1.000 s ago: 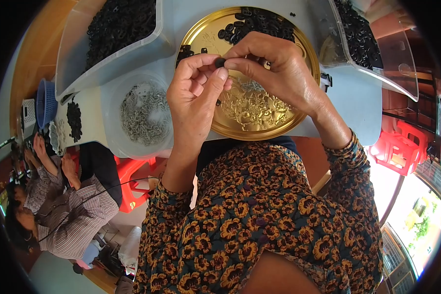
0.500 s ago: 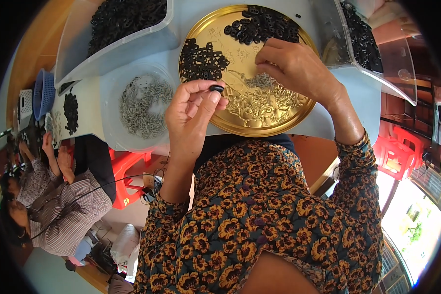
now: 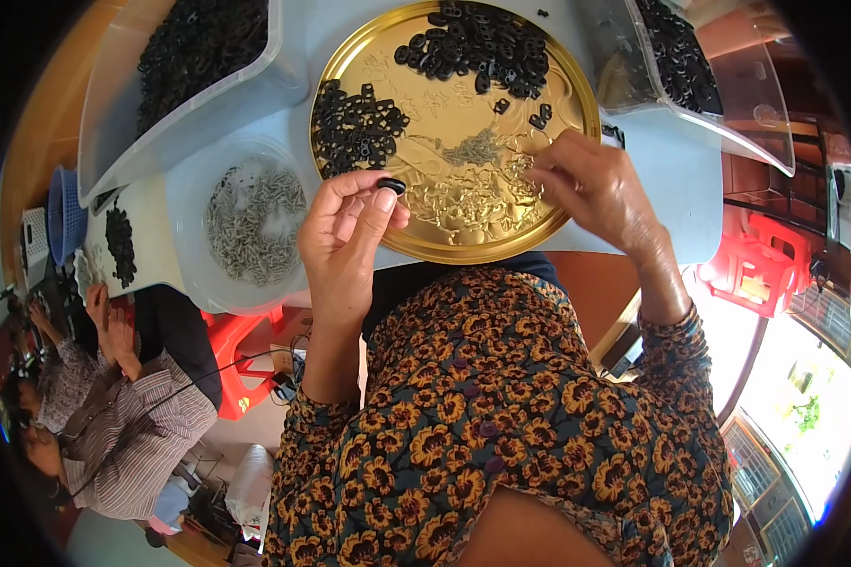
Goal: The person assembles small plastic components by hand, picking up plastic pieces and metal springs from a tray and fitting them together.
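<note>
My left hand (image 3: 345, 236) is closed, pinching a small black oval piece (image 3: 391, 185) between thumb and fingertips over the near left rim of a round gold tray (image 3: 454, 253). At the tray's right rim hangs my right hand (image 3: 600, 194), its fingers curled together; whatever they may hold is hidden. Within the tray, small black openwork pieces (image 3: 359, 132) are heaped on the left. Glossy black oval pieces (image 3: 492, 57) form a bigger pile at the far side. Tiny silvery screw-like pins (image 3: 473, 149) lie in a small heap near the middle.
Left of the tray stands a round clear tub (image 3: 255, 222) of silvery pins. Clear bins of black pieces flank the tray, one at far left (image 3: 274, 57), another at far right (image 3: 652, 57). A co-worker in a striped shirt (image 3: 151, 425) sits leftward. Red stools (image 3: 761, 265) stand beyond the table.
My right hand has moved from over the tray's middle toward its right rim and nearer me, uncovering black pieces. My left hand keeps its black oval piece. The whole view has shifted slightly.
</note>
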Motion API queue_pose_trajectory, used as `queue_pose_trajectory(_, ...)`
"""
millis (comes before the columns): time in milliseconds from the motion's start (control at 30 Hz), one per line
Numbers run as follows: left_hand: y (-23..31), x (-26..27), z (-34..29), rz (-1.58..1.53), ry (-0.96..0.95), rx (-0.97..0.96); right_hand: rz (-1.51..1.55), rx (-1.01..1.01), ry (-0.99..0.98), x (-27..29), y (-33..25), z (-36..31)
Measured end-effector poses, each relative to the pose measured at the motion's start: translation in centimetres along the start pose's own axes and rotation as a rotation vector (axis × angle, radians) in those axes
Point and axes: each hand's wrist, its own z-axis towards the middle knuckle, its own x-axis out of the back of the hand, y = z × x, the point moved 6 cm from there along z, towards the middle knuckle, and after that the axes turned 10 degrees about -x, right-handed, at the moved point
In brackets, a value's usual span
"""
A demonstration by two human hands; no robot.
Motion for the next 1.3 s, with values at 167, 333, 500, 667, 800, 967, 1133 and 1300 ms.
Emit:
queue_pose_trajectory(167,-0.3,-0.3,-0.1,0.01,-0.03,0.008,0.04,0.029,0.003,-1.7,-0.7,-1.2)
queue_pose_trajectory(333,-0.4,-0.5,0.0,0.014,-0.052,0.017,-0.003,0.034,0.149,-1.4,-0.5,-0.7)
queue_pose_trajectory(500,-0.4,0.0,-0.1,0.015,-0.033,0.007,0.01,0.131,0.051,-2.1,-1.8,-0.8)
queue_pose_trajectory(667,-0.5,-0.1,0.1,0.009,-0.038,0.008,-0.014,0.153,0.054,-3.0,-1.9,-1.0)
queue_pose_trajectory(800,-0.4,-0.2,0.1,0.014,-0.029,0.023,-0.073,0.151,0.063,-3.7,-2.0,-1.1)
queue_pose_trajectory(967,-0.6,-0.3,0.2,0.023,-0.041,0.019,-0.077,0.175,0.071,-3.9,-2.4,-0.9)
queue_pose_trajectory(1133,-0.5,-0.8,0.2,0.002,-0.045,0.018,-0.088,0.122,-0.016,-3.9,-2.5,-0.2)
queue_pose_trajectory(1300,-0.5,-0.9,0.4,0.004,-0.049,0.013,-0.156,0.146,-0.047,-3.6,-2.3,0.1)
